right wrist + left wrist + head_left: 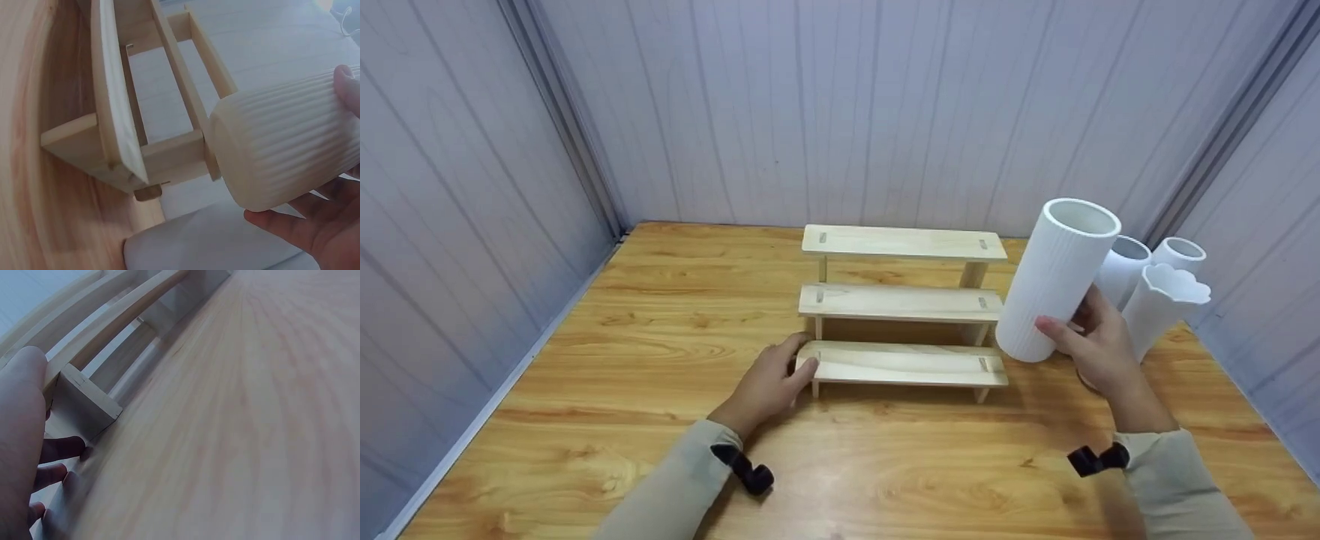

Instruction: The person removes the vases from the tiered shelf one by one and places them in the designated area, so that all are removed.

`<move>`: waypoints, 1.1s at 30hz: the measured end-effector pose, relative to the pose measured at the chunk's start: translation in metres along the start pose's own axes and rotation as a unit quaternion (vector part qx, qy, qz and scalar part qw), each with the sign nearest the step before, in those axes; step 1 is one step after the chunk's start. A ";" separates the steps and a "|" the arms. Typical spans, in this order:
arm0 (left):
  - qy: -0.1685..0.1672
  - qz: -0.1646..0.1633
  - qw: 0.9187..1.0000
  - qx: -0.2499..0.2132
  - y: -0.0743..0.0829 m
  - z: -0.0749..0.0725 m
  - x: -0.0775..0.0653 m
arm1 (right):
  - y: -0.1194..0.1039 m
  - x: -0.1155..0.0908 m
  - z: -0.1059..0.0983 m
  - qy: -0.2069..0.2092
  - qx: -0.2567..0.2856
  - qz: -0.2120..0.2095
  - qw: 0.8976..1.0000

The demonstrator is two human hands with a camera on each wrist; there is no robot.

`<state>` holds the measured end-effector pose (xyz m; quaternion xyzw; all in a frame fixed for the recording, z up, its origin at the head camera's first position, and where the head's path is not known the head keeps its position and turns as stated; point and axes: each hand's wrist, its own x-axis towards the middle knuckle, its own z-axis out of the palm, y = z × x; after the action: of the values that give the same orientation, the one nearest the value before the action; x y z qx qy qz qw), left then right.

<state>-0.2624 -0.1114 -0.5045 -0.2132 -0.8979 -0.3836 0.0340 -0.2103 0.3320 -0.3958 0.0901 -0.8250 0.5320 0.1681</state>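
Note:
A three-tier wooden display stand (900,301) stands on the table. My left hand (769,382) holds the left end of its lowest tier. In the left wrist view the thumb (29,368) lies on the tier's edge, and the fingers are bent near the side panel. Off the table, to the right of the stand, my right hand (1102,352) grips a tall white ribbed vase (1046,289). The vase leans with its mouth up and to the right. Its base is close to the stand's right end in the right wrist view; whether they touch I cannot tell.
Behind my right hand, several white vases stand together at the table's right side, among them a scallop-rimmed vase (1166,307) and a round-mouthed vase (1181,255). The wood-grain table (675,315) is enclosed by pale panel walls (840,112) at the back and sides.

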 end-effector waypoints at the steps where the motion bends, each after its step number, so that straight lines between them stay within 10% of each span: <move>1: 0.000 0.000 1.000 0.000 0.000 0.000 0.000 | 0.002 -0.002 -0.001 0.001 -0.005 -0.001 1.000; 33: 0.009 0.023 1.000 0.002 -0.001 0.000 0.001 | 0.079 -0.028 -0.008 0.005 -0.008 0.014 1.000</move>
<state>-0.2637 -0.1115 -0.5049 -0.2308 -0.8930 -0.3829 0.0509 -0.2084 0.3711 -0.4700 0.0745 -0.8297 0.5281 0.1651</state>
